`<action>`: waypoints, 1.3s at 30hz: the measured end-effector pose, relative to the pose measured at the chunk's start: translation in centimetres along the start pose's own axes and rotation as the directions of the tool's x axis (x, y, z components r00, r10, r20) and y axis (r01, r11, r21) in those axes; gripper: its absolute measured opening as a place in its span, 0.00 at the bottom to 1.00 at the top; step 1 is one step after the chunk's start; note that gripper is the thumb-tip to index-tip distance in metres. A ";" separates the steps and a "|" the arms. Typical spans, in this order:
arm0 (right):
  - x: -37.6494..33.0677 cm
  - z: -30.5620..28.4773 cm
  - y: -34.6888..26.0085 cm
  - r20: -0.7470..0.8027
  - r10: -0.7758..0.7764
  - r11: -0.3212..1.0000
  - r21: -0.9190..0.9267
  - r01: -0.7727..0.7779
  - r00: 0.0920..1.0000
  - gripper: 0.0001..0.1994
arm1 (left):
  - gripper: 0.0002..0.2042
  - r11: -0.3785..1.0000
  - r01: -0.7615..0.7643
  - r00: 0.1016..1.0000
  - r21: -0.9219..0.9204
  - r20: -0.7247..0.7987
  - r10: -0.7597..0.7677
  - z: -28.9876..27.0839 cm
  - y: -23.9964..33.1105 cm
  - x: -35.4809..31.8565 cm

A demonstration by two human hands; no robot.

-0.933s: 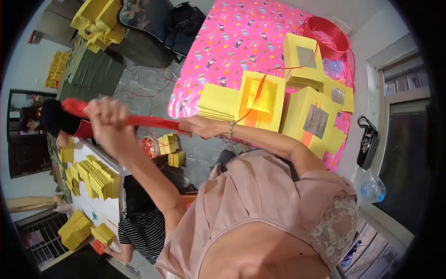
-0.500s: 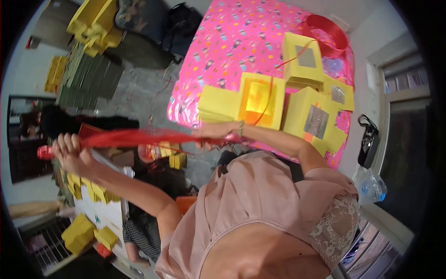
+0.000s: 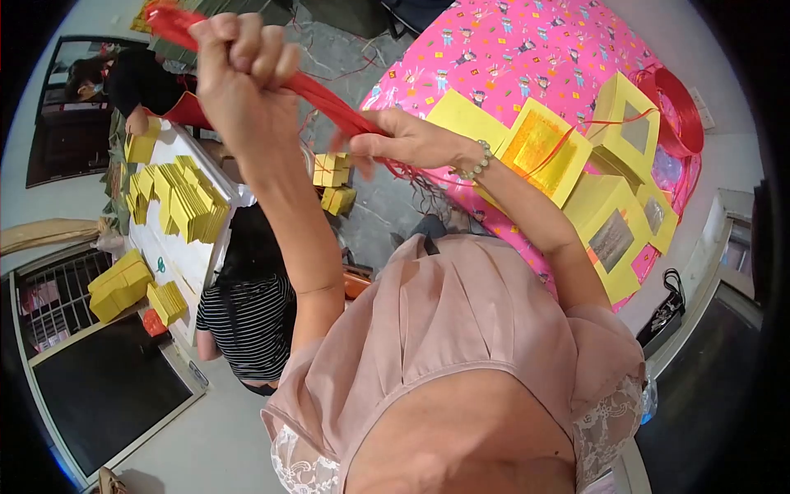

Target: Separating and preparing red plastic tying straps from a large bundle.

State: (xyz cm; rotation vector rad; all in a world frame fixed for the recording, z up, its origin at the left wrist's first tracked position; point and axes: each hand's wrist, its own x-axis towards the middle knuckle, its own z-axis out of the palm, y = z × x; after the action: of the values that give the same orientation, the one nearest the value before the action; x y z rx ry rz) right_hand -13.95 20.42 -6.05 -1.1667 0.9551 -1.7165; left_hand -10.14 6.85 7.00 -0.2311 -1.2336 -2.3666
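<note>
My left hand is a raised fist wrapped round a bundle of red cords, whose end sticks out past the knuckles at the upper left. The bundle slants down to the right. Lower along it, my right hand closes round the cords, thumb on the near side; its other fingers are partly hidden. Thin loose ends trail below that hand, over the grey floor. Close to my right wrist lie yellow paper pieces and a yellow frame with a shiny gold-orange panel.
A pink patterned cover lies under yellow boxes and a red ring-shaped coil. On the left, a white table bears folded yellow stacks. Beside it are a person in stripes and another in black.
My left hand has risen and come rightward in view; the bundle, nearly level before, now slants. My right hand is higher and still on the cords. The whole view has turned.
</note>
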 end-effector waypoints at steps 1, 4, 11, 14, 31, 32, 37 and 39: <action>-0.7 -0.5 0.6 0.120 0.165 0.980 0.090 -0.176 0.979 0.17 | 0.11 0.999 -0.035 0.999 0.029 -0.021 0.036 -0.4 0.5 0.3; -4.2 -2.9 4.1 0.151 0.314 0.944 0.055 -0.325 0.937 0.16 | 0.11 0.969 -0.200 0.972 0.143 -0.095 0.215 -2.8 4.8 0.3; -7.5 -5.0 6.9 0.018 0.516 0.854 -0.091 -0.512 0.857 0.19 | 0.08 -0.517 -0.114 0.802 0.848 0.386 0.455 -16.1 2.8 -2.6; -6.7 -4.7 9.1 -0.067 0.486 0.837 -0.251 -0.486 0.872 0.19 | 0.10 -0.294 0.143 0.990 0.945 -0.139 0.035 -12.1 -4.2 -5.7; -1.5 -2.4 10.1 0.153 0.403 0.846 -0.438 -0.304 0.902 0.17 | 0.19 0.292 0.382 0.922 0.877 -0.385 -0.047 -17.2 -12.7 -15.7; -1.9 -3.0 9.8 0.167 0.429 0.880 -0.301 -0.368 0.888 0.17 | 0.21 0.346 0.380 0.901 0.858 -0.427 0.069 -17.9 -13.0 -15.9; -2.2 -5.1 8.5 0.239 0.487 0.873 -0.142 -0.466 0.840 0.18 | 0.20 0.212 0.497 0.785 0.841 -0.541 0.302 -24.2 -13.3 -19.6; -2.3 -5.4 8.2 0.185 0.501 0.855 -0.256 -0.450 0.846 0.18 | 0.23 -0.289 0.654 0.756 0.699 -0.583 0.298 -26.5 -14.1 -21.6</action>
State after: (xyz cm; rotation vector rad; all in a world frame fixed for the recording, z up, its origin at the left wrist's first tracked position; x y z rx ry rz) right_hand -16.85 20.26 -15.69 -1.1181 1.1693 -1.0655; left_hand 3.94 -0.74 -26.32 1.3506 -2.4116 -0.4403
